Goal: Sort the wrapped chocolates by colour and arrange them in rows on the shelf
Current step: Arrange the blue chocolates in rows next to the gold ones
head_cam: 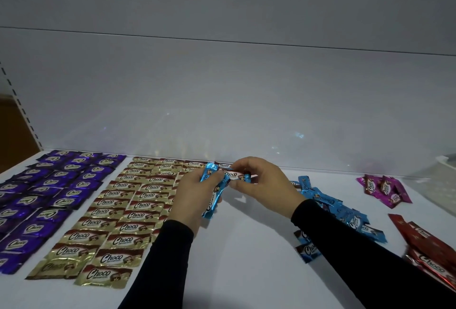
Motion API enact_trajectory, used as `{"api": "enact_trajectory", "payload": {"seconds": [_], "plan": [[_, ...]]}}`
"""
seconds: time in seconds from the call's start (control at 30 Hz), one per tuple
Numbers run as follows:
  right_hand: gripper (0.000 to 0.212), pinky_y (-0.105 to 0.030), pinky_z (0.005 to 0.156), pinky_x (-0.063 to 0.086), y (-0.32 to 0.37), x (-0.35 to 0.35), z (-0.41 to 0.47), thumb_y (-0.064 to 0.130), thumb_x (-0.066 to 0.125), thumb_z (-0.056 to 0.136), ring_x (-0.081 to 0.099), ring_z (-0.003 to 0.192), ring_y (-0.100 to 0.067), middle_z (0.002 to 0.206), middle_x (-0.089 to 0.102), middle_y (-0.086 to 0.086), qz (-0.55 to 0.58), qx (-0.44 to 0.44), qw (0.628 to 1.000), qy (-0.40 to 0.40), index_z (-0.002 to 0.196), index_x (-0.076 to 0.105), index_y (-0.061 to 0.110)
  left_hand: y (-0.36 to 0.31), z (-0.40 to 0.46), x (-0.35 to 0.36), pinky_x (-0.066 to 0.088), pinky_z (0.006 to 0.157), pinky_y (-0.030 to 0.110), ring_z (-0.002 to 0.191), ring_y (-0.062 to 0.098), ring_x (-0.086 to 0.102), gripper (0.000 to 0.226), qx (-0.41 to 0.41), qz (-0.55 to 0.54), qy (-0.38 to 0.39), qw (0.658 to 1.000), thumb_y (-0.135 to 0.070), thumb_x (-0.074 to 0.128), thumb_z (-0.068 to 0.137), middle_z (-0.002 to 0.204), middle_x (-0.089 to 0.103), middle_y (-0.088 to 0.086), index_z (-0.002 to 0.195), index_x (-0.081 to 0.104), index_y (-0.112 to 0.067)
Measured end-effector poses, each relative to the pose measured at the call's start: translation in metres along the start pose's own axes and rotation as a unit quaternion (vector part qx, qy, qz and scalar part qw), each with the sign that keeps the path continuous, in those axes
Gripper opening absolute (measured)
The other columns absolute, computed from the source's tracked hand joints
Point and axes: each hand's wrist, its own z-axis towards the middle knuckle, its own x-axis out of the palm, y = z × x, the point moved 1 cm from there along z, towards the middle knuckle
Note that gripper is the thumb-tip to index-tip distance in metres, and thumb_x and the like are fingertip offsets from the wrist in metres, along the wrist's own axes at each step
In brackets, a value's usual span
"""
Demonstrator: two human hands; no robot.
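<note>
Both hands, left hand (195, 192) and right hand (261, 182), pinch blue chocolates (212, 200), seemingly several, between gold rows (118, 212) and blue pile (338, 212)

Purple chocolates (47, 200) and gold ones (118, 212) lie in flat rows on my shelf (246, 247); blue (345, 212), pink (385, 189) and red (429, 252) lie in loose heaps.
</note>
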Motion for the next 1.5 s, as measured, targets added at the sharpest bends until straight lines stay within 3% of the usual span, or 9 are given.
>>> {"api": "enact_trajectory", "payload": {"seconds": [0.13,0.2,0.3,0.47,0.53,0.63,0.77,0.97,1.5], "plan": [[0.029,-0.018,0.087,0.046,-0.001,0.001,0.001,0.024,0.073,0.086,0.058,0.096,-0.003,0.104,0.065,0.012,-0.109,-0.052,0.993,-0.016,0.115,0.068,0.026,0.003,0.001,-0.003,0.044,0.050,0.026,0.057,0.015,0.054,0.020,0.009,-0.004,-0.029,1.000,-0.024,0.067,0.093,0.070,0.064,0.008,0.081,0.069,-0.009],[0.028,-0.020,0.087,0.044,-0.004,0.003,0.004,0.024,0.071,0.088,0.058,0.099,-0.008,0.109,0.065,0.008,-0.136,-0.019,0.990,-0.013,0.116,0.068,0.025,0.002,0.002,-0.008,0.040,0.057,0.027,0.059,0.015,0.043,0.026,0.032,-0.011,-0.101,0.994,-0.022,0.066,0.094,0.065,0.050,0.006,0.074,0.060,-0.005],[0.020,-0.016,0.073,0.040,-0.014,0.011,0.005,0.030,0.066,0.086,0.056,0.096,-0.004,0.109,0.060,0.015,-0.170,0.052,0.984,-0.001,0.105,0.069,0.034,-0.002,0.004,-0.018,0.048,0.070,0.034,0.072,0.016,0.051,0.024,0.016,-0.090,-0.173,0.981,-0.025,0.061,0.097,0.076,0.053,0.001,0.078,0.058,-0.011],[0.022,-0.021,0.072,0.039,-0.026,0.024,0.019,0.037,0.063,0.086,0.056,0.096,-0.010,0.106,0.058,0.009,-0.216,0.091,0.971,0.053,0.105,0.072,0.032,-0.009,0.002,-0.020,0.046,0.057,0.027,0.072,0.010,0.053,0.026,-0.020,-0.152,-0.211,0.965,-0.029,0.059,0.099,0.082,0.053,-0.002,0.074,0.051,-0.024],[0.026,-0.023,0.075,0.041,-0.027,0.026,0.025,0.038,0.063,0.086,0.055,0.098,-0.012,0.108,0.059,0.006,-0.224,0.092,0.968,0.057,0.109,0.073,0.030,-0.009,0.002,-0.019,0.047,0.055,0.027,0.073,0.009,0.053,0.026,-0.030,-0.154,-0.211,0.965,-0.030,0.059,0.099,0.084,0.054,-0.001,0.075,0.050,-0.026],[0.036,-0.030,0.098,0.042,-0.022,0.027,0.022,0.036,0.062,0.090,0.049,0.116,-0.015,0.123,0.054,0.003,-0.235,0.091,0.966,0.060,0.124,0.066,0.028,-0.008,0.004,-0.019,0.047,0.054,0.027,0.079,0.013,0.059,0.022,-0.027,-0.148,-0.218,0.964,-0.033,0.060,0.098,0.090,0.060,0.001,0.079,0.054,-0.026],[0.036,-0.027,0.105,0.036,-0.008,0.024,-0.001,0.036,0.054,0.094,0.044,0.121,-0.009,0.127,0.049,0.010,-0.214,0.050,0.975,0.036,0.128,0.062,0.026,-0.009,0.005,-0.018,0.046,0.054,0.027,0.076,0.011,0.056,0.024,-0.027,-0.150,-0.219,0.964,-0.032,0.060,0.098,0.087,0.057,-0.001,0.076,0.051,-0.027],[0.024,-0.042,0.098,0.036,-0.006,0.031,-0.013,0.047,0.037,0.100,0.037,0.100,-0.016,0.108,0.043,0.009,-0.347,-0.012,0.928,0.137,0.091,0.046,0.026,-0.010,0.002,-0.017,0.048,0.057,0.029,0.073,0.009,0.053,0.026,-0.022,-0.143,-0.217,0.965,-0.031,0.060,0.098,0.083,0.054,-0.003,0.074,0.050,-0.028],[0.042,-0.039,0.092,0.040,-0.013,0.048,0.016,0.052,0.031,0.101,0.043,0.113,-0.020,0.126,0.048,-0.001,-0.386,-0.005,0.914,0.125,0.114,0.055,0.020,-0.010,0.001,-0.016,0.045,0.056,0.027,0.070,0.009,0.052,0.027,-0.023,-0.143,-0.213,0.966,-0.031,0.060,0.098,0.081,0.055,-0.001,0.073,0.052,-0.026]]}}
